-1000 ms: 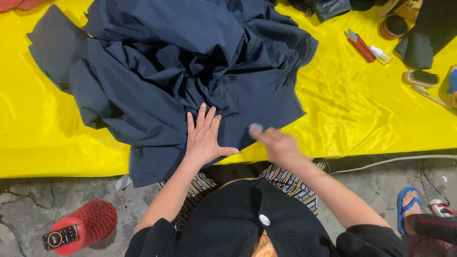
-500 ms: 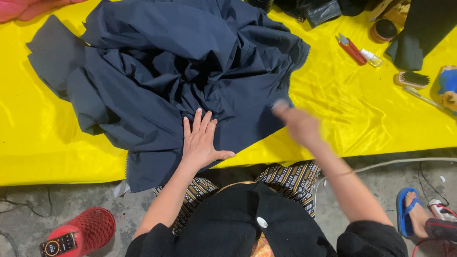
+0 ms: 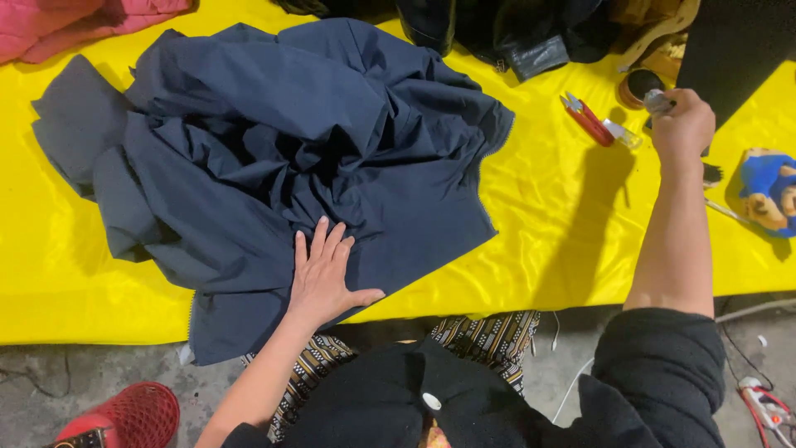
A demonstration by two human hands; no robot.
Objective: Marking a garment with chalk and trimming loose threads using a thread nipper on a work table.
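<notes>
The person is pressing the left hand (image 3: 325,278) flat, fingers spread and gripping nothing, on the near part of a crumpled navy garment (image 3: 290,166); the garment is lying heaped on a yellow sheet (image 3: 547,224) that is covering the floor, its lower edge hanging just past the sheet's near border onto grey concrete (image 3: 91,373). The right hand (image 3: 684,124) is reaching far out to the right side of the sheet, well apart from the garment; it is clenching around a small pale object (image 3: 657,101), of which only 1 end is showing, so its kind cannot be told. Just beside that hand, a red-handled tool (image 3: 587,119) is lying on the sheet, and a small round dark tin (image 3: 640,85) is sitting next to the fist. A blue and tan toy figure (image 3: 767,191) is lying at the right edge; pink cloth (image 3: 75,25) is showing at the top left corner; dark bags (image 3: 497,33) are resting along the far side; a red mesh shoe (image 3: 116,415) is sitting on the concrete at the lower left.
</notes>
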